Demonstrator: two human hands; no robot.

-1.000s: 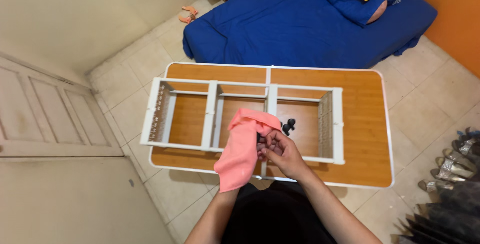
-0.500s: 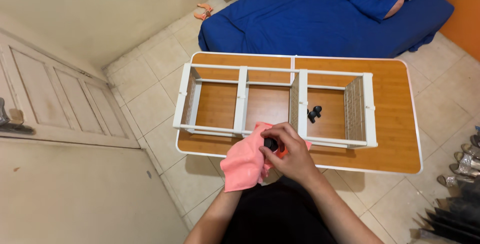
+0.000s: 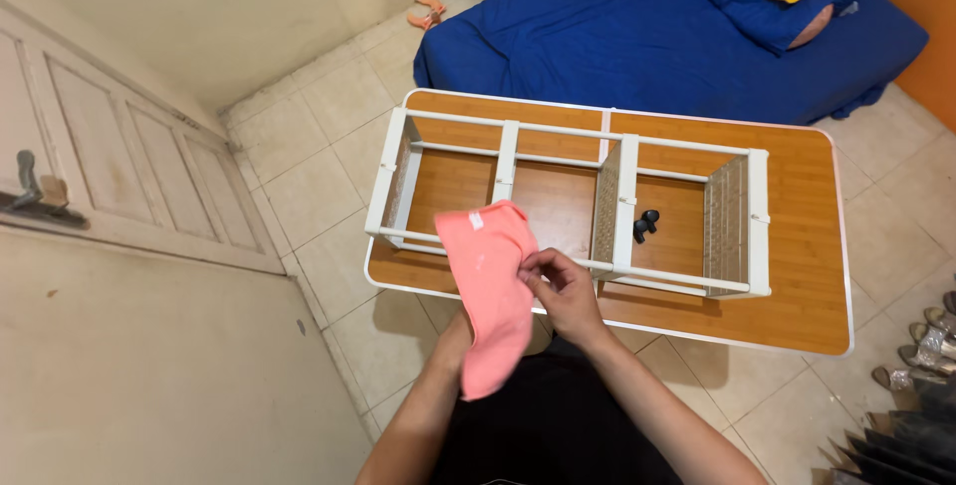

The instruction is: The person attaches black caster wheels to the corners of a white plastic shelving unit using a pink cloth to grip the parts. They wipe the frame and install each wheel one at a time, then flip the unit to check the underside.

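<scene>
Salmon-pink cloth (image 3: 493,286) hangs over my left hand (image 3: 460,331), draped from above so that the hand itself is almost wholly hidden beneath it; I cannot tell how those fingers are set, only that the cloth rests on them and trails down toward my lap. My right hand (image 3: 563,291) comes in from the side, thumb and fingers pressed together on the cloth's right edge, pinching a fold of it. Held this way, the fabric lies flat across the left hand like a pad, and the pinch keeps it from sliding off.

I take the white frame (image 3: 627,211) as my landmark. It lies on its side on the wooden table (image 3: 797,286), its three open bays facing up. The cloth sits at the frame's near rail, in front of the left and middle bays, overlapping the rail. Inside the frame's right bay lie small black pieces (image 3: 645,223), loose on the tabletop. Beyond the frame's far side stands a blue bed (image 3: 647,37).
</scene>
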